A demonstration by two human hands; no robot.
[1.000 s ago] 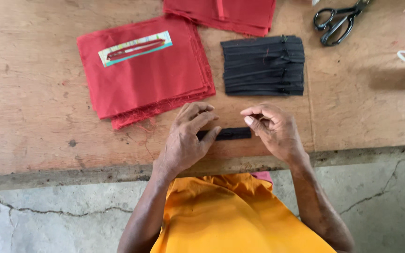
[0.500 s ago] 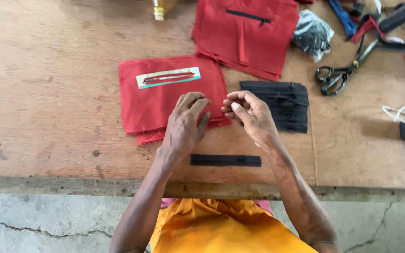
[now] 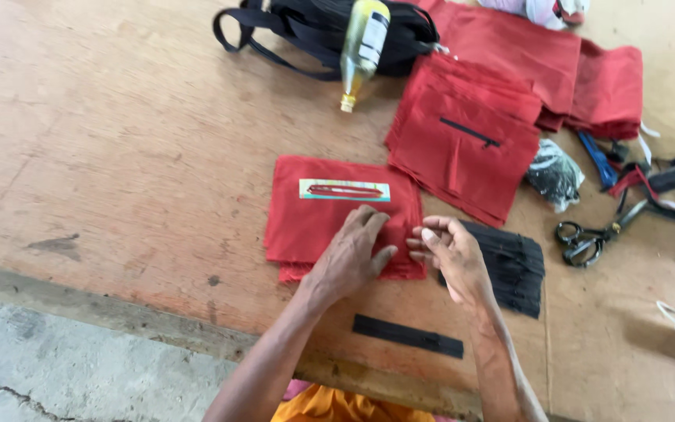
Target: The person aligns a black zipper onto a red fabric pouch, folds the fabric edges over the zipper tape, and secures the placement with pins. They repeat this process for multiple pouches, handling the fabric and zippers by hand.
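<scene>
My left hand point(image 3: 351, 254) lies flat on the lower right corner of a stack of red cloth pieces point(image 3: 314, 219), which carries a light template with a red slot on top. My right hand point(image 3: 451, 254) hovers beside it at the stack's right edge, fingers curled, with nothing visible in it. A single black zipper strip point(image 3: 408, 337) lies on the wooden table near the front edge, below both hands. A pile of black zipper strips point(image 3: 517, 266) sits just right of my right hand.
Another stack of red cloth with a sewn black zipper point(image 3: 462, 141) lies behind. A bottle of yellow liquid point(image 3: 363, 43) rests on black straps point(image 3: 306, 31). Scissors point(image 3: 591, 234), a dark bundle in plastic point(image 3: 554, 172) and small tools lie at right. The table's front edge point(image 3: 119, 320) is worn.
Both hands left the single black zipper strip near the table edge and moved forward to the red cloth stack. The camera view has tilted upward, showing more of the table.
</scene>
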